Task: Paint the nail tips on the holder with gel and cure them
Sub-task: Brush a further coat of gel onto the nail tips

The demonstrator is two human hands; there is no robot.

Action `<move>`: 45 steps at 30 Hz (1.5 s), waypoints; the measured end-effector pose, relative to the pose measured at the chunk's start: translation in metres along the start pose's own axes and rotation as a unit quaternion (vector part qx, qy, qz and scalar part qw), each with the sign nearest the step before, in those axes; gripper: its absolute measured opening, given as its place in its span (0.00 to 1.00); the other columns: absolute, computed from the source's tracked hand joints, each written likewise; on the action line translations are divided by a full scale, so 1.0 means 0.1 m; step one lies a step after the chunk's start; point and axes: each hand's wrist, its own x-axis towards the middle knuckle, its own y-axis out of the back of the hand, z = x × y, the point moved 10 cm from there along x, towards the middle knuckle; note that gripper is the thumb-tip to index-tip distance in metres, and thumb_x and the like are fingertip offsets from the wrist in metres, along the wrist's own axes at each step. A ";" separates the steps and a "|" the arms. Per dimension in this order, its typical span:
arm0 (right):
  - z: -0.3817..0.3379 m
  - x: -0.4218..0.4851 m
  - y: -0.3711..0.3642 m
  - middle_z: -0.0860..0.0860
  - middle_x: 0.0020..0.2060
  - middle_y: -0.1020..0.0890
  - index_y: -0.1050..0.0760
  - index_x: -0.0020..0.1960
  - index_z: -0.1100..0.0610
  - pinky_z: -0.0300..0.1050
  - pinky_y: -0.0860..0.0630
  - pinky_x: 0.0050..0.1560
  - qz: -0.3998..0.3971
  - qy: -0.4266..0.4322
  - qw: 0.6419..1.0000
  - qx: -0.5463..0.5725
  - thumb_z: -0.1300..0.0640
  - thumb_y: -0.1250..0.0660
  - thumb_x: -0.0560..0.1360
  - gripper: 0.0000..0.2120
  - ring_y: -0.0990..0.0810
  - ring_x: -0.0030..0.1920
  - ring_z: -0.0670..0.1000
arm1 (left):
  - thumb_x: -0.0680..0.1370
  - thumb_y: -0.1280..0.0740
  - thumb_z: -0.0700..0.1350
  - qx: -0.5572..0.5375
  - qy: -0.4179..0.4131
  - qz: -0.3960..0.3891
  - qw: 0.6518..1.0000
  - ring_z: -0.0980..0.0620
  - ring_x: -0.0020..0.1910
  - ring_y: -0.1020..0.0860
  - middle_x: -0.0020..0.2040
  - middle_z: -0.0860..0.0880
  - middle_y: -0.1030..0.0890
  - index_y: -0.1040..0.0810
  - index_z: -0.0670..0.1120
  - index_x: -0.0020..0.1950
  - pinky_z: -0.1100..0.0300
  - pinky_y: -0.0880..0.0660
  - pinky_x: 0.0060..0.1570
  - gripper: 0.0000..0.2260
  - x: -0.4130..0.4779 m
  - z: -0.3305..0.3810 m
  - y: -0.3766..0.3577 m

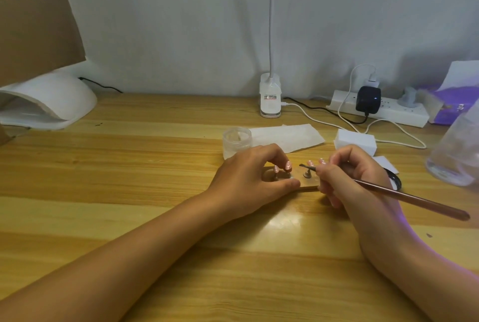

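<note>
1. Left hand [248, 176]: curled around holder [309, 186], pinning it to bench [129, 192].
2. Right hand [355, 174]: pinched brush [404, 193], bristles over nail tips [309, 163] between the hands.
3. Risk (a judgement): left fingers crowded the tips and could smear wet gel.

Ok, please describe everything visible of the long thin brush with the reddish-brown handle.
The long thin brush with the reddish-brown handle looks glossy. It lies slanted, its rear end low at the right, its dark flat tip pointing left above the small wooden nail holder. The right hand pinches it near the front. Whether the tip touches anything is unclear.
</note>
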 end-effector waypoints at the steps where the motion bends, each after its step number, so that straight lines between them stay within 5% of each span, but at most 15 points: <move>1: 0.00 0.00 0.00 0.48 0.28 0.22 0.27 0.42 0.56 0.30 0.30 0.28 -0.003 0.000 1.000 0.002 0.61 0.32 0.76 0.05 0.25 0.28 0.40 | 0.72 0.26 0.59 -0.001 -0.003 0.001 1.000 0.70 0.37 0.28 0.46 0.62 0.22 0.24 0.59 0.49 0.63 0.35 0.37 0.10 0.00 0.00 0.00; 9: -0.02 -0.01 -0.03 0.49 0.27 0.25 0.25 0.34 0.47 0.34 0.32 0.26 -0.029 -0.005 0.999 0.030 0.60 0.32 0.75 0.14 0.29 0.27 0.43 | 0.77 0.29 0.50 -0.012 -0.026 0.019 0.999 0.73 0.36 0.28 0.39 0.66 0.24 0.22 0.59 0.47 0.74 0.37 0.33 0.04 0.01 -0.01 0.03; 17: 0.00 0.02 0.01 0.48 0.26 0.26 0.25 0.33 0.46 0.48 0.31 0.36 -0.011 -0.012 0.999 0.035 0.62 0.33 0.77 0.17 0.30 0.27 0.46 | 0.76 0.28 0.51 -0.028 -0.012 0.016 0.999 0.72 0.35 0.28 0.41 0.64 0.22 0.23 0.60 0.44 0.64 0.36 0.36 0.05 0.04 -0.02 0.01; 28: 0.04 0.02 0.07 0.48 0.26 0.26 0.26 0.37 0.51 0.38 0.32 0.28 0.013 -0.021 0.999 0.033 0.64 0.35 0.77 0.13 0.28 0.27 0.45 | 0.73 0.26 0.54 -0.019 0.008 0.046 0.999 0.68 0.43 0.26 0.41 0.64 0.22 0.22 0.60 0.42 0.62 0.32 0.40 0.06 0.01 -0.03 0.06; 36: 0.06 0.00 0.09 0.47 0.25 0.26 0.28 0.39 0.54 0.36 0.32 0.26 0.026 -0.028 0.999 0.029 0.65 0.35 0.77 0.10 0.28 0.27 0.44 | 0.74 0.27 0.57 0.039 -0.046 0.078 0.995 0.66 0.40 0.29 0.53 0.60 0.23 0.24 0.55 0.56 0.65 0.34 0.40 0.14 -0.10 0.13 0.13; 42: 0.04 -0.01 0.10 0.48 0.26 0.25 0.28 0.41 0.56 0.40 0.31 0.29 0.029 -0.012 0.999 0.014 0.62 0.33 0.77 0.07 0.28 0.27 0.44 | 0.73 0.34 0.54 0.050 -0.128 0.219 0.966 0.59 0.34 0.29 0.50 0.55 0.27 0.25 0.49 0.55 0.66 0.32 0.30 0.14 -0.27 0.41 0.43; 45: 0.01 -0.02 0.12 0.48 0.28 0.21 0.27 0.45 0.56 0.38 0.29 0.28 0.038 -0.001 0.999 -0.008 0.59 0.32 0.77 0.04 0.25 0.28 0.43 | 0.70 0.33 0.46 0.049 -0.087 0.296 0.950 0.53 0.44 0.28 0.52 0.50 0.28 0.28 0.46 0.53 0.60 0.26 0.40 0.13 -0.29 0.23 0.66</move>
